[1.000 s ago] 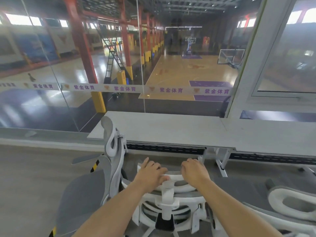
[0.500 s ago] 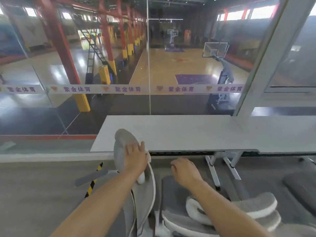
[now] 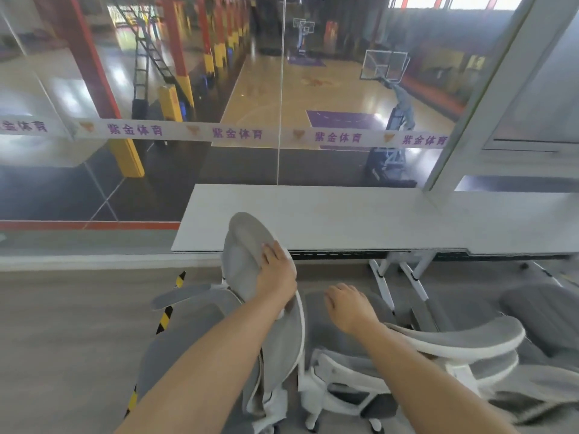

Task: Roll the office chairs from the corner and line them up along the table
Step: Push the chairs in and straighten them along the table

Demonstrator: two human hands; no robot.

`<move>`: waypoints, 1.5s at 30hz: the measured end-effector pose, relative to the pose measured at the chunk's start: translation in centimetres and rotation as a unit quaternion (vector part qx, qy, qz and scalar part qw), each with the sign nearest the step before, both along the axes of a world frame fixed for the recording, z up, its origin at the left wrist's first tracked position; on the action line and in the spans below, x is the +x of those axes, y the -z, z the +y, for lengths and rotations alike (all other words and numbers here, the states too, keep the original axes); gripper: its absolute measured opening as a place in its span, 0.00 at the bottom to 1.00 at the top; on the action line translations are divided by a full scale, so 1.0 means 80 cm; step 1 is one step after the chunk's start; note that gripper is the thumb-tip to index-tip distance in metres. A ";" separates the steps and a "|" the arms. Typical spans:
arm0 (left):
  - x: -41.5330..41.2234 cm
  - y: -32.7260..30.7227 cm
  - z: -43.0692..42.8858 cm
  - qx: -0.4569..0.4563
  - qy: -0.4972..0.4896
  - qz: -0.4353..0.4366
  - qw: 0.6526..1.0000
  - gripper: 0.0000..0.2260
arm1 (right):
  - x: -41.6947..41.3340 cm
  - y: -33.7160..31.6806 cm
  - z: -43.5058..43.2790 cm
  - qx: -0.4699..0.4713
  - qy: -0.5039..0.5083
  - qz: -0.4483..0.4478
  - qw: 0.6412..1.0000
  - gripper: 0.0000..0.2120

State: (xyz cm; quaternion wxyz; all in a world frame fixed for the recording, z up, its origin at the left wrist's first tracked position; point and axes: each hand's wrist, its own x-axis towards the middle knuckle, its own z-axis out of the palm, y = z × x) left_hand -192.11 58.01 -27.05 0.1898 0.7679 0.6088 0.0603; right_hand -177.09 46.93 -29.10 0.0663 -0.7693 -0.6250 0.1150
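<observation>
One headrest held in left fingers, right fingers loose, white table against glass

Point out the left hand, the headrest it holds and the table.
left hand [image 3: 277, 274]: head view, back of the hand.
headrest [image 3: 244, 239]: head view, grey pad left of the fingers.
table [image 3: 360, 214]: head view, bare white top.

Beyond the glass lay a basketball court with a hoop, red pillars and what looked like a ladder; striped tape marked the floor.
</observation>
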 end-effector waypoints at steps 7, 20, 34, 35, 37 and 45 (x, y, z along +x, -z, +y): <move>-0.052 0.003 -0.100 0.008 0.112 0.024 0.993 0.35 | -0.060 -0.022 -0.069 -0.002 -0.023 0.008 1.000 0.13; -0.267 0.000 -0.212 0.067 0.236 0.118 0.962 0.34 | -0.187 -0.066 -0.122 0.040 -0.039 0.034 0.998 0.17; -0.471 0.005 -0.194 0.095 0.252 0.132 0.954 0.34 | -0.362 -0.033 -0.135 0.008 -0.121 -0.051 0.991 0.33; -0.480 0.003 -0.190 0.096 0.256 0.134 0.953 0.34 | -0.371 -0.033 -0.136 0.010 -0.116 -0.048 0.992 0.32; -0.492 -0.003 -0.181 0.088 0.263 0.131 0.952 0.31 | -0.385 -0.034 -0.137 0.012 -0.108 -0.040 0.993 0.31; -0.515 0.005 -0.163 0.095 0.235 0.149 0.956 0.32 | -0.392 -0.037 -0.135 -0.020 -0.073 -0.043 0.996 0.31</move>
